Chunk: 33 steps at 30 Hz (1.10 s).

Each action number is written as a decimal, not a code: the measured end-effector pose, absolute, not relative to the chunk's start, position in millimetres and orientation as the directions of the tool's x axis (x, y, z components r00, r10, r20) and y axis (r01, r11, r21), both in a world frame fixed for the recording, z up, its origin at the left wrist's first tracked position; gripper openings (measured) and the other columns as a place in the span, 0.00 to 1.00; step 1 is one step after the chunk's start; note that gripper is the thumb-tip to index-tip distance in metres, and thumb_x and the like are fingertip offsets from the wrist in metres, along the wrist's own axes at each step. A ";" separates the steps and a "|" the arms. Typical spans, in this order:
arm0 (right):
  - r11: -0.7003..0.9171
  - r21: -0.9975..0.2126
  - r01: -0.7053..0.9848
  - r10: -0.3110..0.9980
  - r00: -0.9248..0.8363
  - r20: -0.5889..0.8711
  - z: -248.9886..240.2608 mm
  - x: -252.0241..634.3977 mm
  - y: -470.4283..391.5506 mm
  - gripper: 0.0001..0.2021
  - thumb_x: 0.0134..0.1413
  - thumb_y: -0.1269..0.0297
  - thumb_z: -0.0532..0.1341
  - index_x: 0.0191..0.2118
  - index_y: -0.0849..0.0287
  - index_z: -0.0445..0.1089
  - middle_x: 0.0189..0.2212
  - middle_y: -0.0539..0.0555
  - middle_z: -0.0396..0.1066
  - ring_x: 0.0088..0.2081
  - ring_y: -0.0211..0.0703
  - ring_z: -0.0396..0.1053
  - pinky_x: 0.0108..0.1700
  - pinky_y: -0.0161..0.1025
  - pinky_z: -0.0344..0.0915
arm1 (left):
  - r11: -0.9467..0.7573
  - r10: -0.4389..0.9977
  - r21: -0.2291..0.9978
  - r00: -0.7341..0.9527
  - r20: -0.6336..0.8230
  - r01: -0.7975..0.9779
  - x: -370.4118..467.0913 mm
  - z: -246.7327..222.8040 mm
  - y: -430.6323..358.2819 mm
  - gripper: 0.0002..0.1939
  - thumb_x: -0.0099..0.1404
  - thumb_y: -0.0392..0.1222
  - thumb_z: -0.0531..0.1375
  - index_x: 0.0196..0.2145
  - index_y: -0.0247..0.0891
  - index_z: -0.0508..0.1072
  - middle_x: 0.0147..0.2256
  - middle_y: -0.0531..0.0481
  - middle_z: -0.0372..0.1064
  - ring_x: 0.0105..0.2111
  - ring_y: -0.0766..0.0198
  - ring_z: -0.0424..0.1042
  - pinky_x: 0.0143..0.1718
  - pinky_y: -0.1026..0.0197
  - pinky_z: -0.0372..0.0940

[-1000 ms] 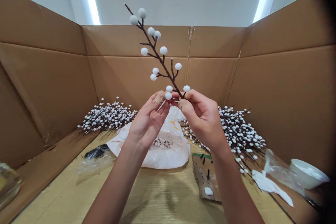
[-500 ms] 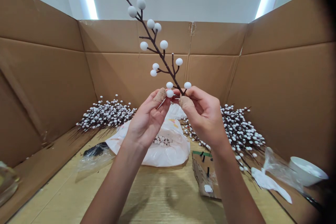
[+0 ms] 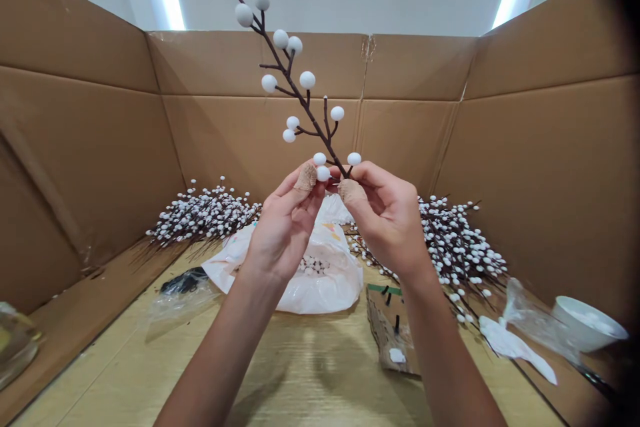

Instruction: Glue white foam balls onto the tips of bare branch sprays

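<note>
A dark brown artificial branch (image 3: pixel 303 103) with white berries stands tilted up to the left, its lower end pinched in my right hand (image 3: pixel 387 220). Some of its side twigs end bare. My left hand (image 3: pixel 285 227) is closed by the thumb and fingertips around a white berry (image 3: pixel 323 174) beside the branch's lower end. Whether that berry sits on a twig is hidden by the fingers. Tan tape wraps both thumbs. Below the hands lies a white plastic bag (image 3: pixel 310 297) holding many loose berries (image 3: pixel 314 265).
Heaps of berry branches lie at left (image 3: pixel 200 217) and right (image 3: pixel 460 240). A cardboard piece with black pegs (image 3: pixel 393 333) is near my right forearm. A white bowl (image 3: pixel 587 327) and white glove-like item (image 3: pixel 517 350) are at right, a clear bag (image 3: pixel 183 297) at left. Cardboard walls (image 3: pixel 240 133) surround the table.
The branch has shifted slightly up and left in view and my right hand slightly left. Both hands keep their grip; the berry stays at my left fingertips.
</note>
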State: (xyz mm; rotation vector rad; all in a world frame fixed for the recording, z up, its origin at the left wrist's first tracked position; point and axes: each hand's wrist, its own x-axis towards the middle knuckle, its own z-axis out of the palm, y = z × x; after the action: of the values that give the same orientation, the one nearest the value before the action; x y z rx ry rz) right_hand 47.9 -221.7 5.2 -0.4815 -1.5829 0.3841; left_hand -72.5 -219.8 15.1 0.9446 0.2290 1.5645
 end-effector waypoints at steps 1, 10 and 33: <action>0.852 -0.519 0.073 0.522 -0.033 0.852 4.9 47.3 -221.0 0.06 0.57 0.69 0.56 0.28 0.59 0.65 0.26 0.47 0.64 0.29 0.33 0.61 0.32 0.32 0.61 | -0.251 0.900 0.631 0.063 0.431 -0.734 -72.3 14.8 -220.0 0.16 0.67 0.26 0.52 0.30 0.35 0.79 0.31 0.50 0.78 0.33 0.71 0.76 0.45 0.72 0.67; 0.851 -0.523 0.036 0.524 -0.035 0.851 4.1 46.3 -219.7 0.06 0.56 0.71 0.57 0.29 0.60 0.68 0.27 0.47 0.67 0.28 0.32 0.62 0.30 0.30 0.61 | -0.281 0.901 0.641 0.034 0.433 -0.714 -73.5 14.3 -217.7 0.14 0.64 0.25 0.54 0.29 0.34 0.78 0.29 0.50 0.77 0.31 0.71 0.76 0.43 0.71 0.68; 0.864 -0.490 0.114 0.499 -0.067 0.864 1.9 49.3 -214.8 0.08 0.57 0.69 0.57 0.36 0.60 0.74 0.26 0.47 0.68 0.29 0.33 0.63 0.33 0.32 0.62 | -0.279 0.923 0.658 -0.006 0.384 -0.699 -69.8 15.4 -218.7 0.16 0.64 0.23 0.53 0.25 0.31 0.77 0.26 0.50 0.75 0.29 0.71 0.75 0.44 0.69 0.67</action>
State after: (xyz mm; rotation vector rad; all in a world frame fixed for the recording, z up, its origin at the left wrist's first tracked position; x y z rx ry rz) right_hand 49.3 -214.8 1.9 -0.4863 -1.6258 0.3373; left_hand -69.8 -218.7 15.4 0.9228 0.3304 1.6225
